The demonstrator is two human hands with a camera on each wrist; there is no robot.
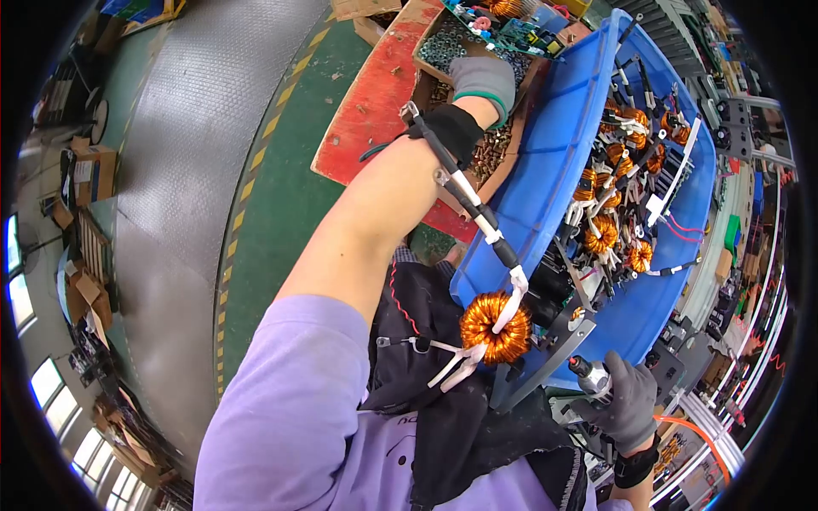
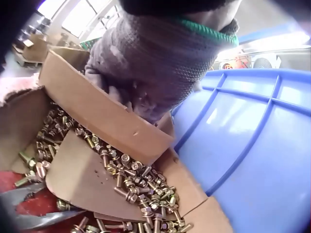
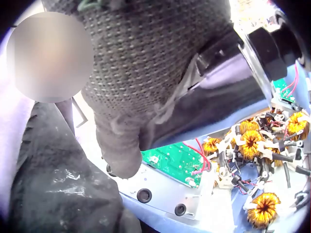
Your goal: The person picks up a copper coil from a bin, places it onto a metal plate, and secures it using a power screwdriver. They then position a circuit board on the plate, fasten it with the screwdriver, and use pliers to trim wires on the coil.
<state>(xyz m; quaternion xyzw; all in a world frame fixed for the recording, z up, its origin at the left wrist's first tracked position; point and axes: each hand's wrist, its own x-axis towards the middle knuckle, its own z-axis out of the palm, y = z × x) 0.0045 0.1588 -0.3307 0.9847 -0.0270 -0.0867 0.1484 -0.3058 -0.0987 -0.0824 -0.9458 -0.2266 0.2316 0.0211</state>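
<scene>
My left hand (image 1: 484,78), in a grey knit glove, reaches into a small cardboard box (image 2: 104,111) of nuts or washers (image 1: 443,49). The box wall hides its fingertips, so I cannot tell what they hold. Below that box, loose bolts (image 2: 131,179) fill a larger cardboard container. My right hand (image 1: 629,400), also gloved, grips a shiny, metal-bodied power screwdriver (image 1: 594,380); in the right wrist view its smooth barrel (image 3: 214,104) crosses the palm. Between the arms sits a copper-wound toroidal coil (image 1: 496,328) with white and black leads (image 1: 477,209) extending toward the left wrist.
A blue plastic bin (image 1: 545,145) full of copper coils (image 1: 601,234) and cables stands at the right. The bolt container rests on a red worn surface (image 1: 362,106). A green circuit board (image 3: 177,162) shows beneath the right hand. An orange hose (image 1: 703,434) curves behind it.
</scene>
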